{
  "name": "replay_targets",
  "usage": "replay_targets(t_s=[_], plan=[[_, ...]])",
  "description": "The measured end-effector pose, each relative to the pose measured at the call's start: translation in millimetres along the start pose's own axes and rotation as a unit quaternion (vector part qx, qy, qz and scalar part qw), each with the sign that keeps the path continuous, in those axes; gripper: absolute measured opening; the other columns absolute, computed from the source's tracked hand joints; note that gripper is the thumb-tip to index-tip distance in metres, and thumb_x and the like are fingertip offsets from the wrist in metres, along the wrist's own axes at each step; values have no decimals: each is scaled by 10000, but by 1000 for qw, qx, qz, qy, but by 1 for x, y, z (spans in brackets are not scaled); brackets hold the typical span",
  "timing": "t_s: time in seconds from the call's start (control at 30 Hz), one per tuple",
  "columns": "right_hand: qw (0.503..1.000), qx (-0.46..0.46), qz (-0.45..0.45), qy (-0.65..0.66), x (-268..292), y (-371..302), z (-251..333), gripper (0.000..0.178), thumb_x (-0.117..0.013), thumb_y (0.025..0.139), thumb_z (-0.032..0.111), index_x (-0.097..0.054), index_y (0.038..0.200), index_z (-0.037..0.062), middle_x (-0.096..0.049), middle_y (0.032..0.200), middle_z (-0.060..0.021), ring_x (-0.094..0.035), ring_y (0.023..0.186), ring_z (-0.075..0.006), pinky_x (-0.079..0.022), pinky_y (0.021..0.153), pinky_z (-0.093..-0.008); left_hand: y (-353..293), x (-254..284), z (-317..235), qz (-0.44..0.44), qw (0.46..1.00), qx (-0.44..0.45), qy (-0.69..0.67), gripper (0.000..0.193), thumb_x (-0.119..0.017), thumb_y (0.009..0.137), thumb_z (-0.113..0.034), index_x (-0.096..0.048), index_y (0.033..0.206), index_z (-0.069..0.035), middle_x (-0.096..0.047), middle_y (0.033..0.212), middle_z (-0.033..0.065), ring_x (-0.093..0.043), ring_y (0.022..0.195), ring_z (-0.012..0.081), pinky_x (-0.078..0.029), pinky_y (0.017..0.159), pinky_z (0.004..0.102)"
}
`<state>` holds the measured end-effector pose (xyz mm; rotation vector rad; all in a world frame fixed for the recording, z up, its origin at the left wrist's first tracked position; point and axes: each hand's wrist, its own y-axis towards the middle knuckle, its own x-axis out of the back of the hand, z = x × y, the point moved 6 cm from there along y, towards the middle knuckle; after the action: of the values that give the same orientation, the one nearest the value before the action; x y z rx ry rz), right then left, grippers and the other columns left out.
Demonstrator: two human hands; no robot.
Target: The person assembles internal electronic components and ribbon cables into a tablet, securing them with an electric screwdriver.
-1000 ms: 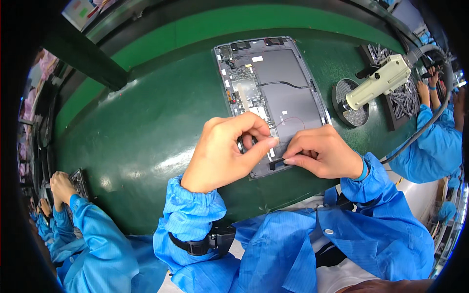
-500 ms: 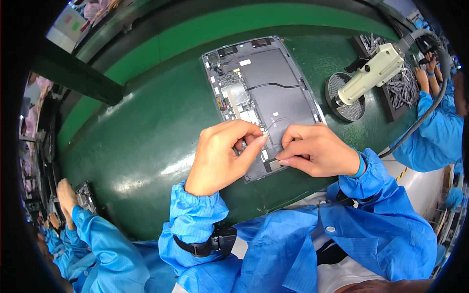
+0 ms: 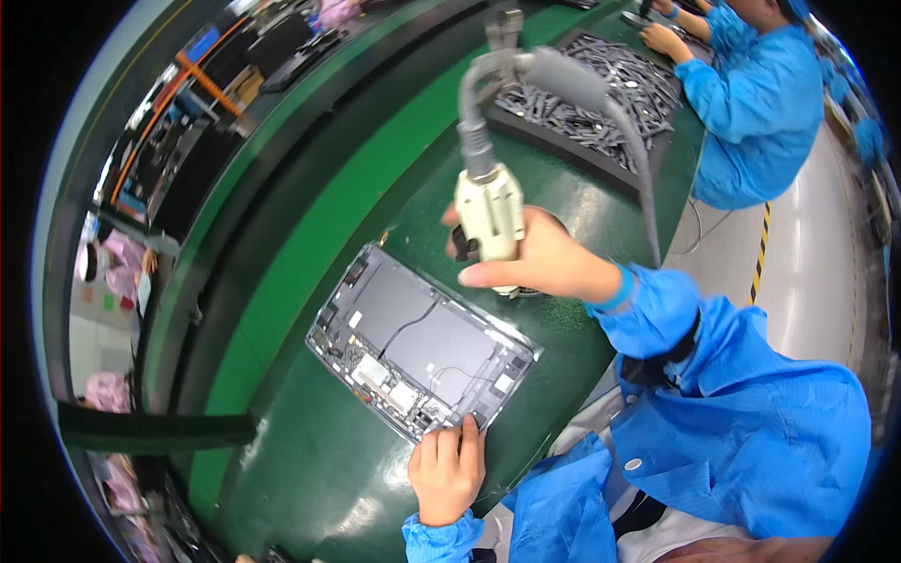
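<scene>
On the green bench lies a grey tablet housing, its inside facing up, with a circuit board along one long side and a black cable across it. My left hand rests its outstretched fingertips on the near edge of the housing, close to the board's end. My right hand is wrapped round a cream-coloured power screwdriver, upright beyond the housing's right side. A grey corrugated hose runs from its top. The tool's tip and the round dish beneath are mostly hidden by my hand.
A black tray heaped with small grey strips stands at the far right. Beside it a co-worker in blue works at the bench. A dark green post juts in at the left. The grey hose arches over the tray.
Both hands were pinching near the thin wires on the housing. My right hand has moved up and taken hold of the screwdriver; my left has slid to the housing's edge. The view has turned right.
</scene>
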<state>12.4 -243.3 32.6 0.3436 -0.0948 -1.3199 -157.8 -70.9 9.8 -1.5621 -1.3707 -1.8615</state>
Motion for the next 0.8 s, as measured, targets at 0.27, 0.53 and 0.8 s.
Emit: replay_targets(t_s=[0.27,0.53,0.8], plan=[[988,-19,-77,133,20,11,12,326,-749,757,303,-591,790,20,-533,559,-13,-500,448,-76,-463,479,-239,11,-9,-6,-24,999,36,-7,259,-760,588,-55,-666,827,-25,-477,656,33,-482,548,198,-383,444,313],[984,2,-108,140,27,-2,-14,280,-752,758,239,-582,798,21,-549,632,-14,-511,485,-73,-447,451,-233,18,-14,0,-16,998,43,-33,248,-775,596,-56,-666,817,-26,-483,659,30,-487,554,198,-386,444,311],[988,-1,-126,94,29,-3,-16,305,-645,803,206,-585,942,-59,-515,562,-30,-506,490,-101,-468,515,-241,16,-9,2,4,998,31,-53,269,-790,605,-71,-679,845,-24,-503,664,20,-490,554,184,-382,449,293]])
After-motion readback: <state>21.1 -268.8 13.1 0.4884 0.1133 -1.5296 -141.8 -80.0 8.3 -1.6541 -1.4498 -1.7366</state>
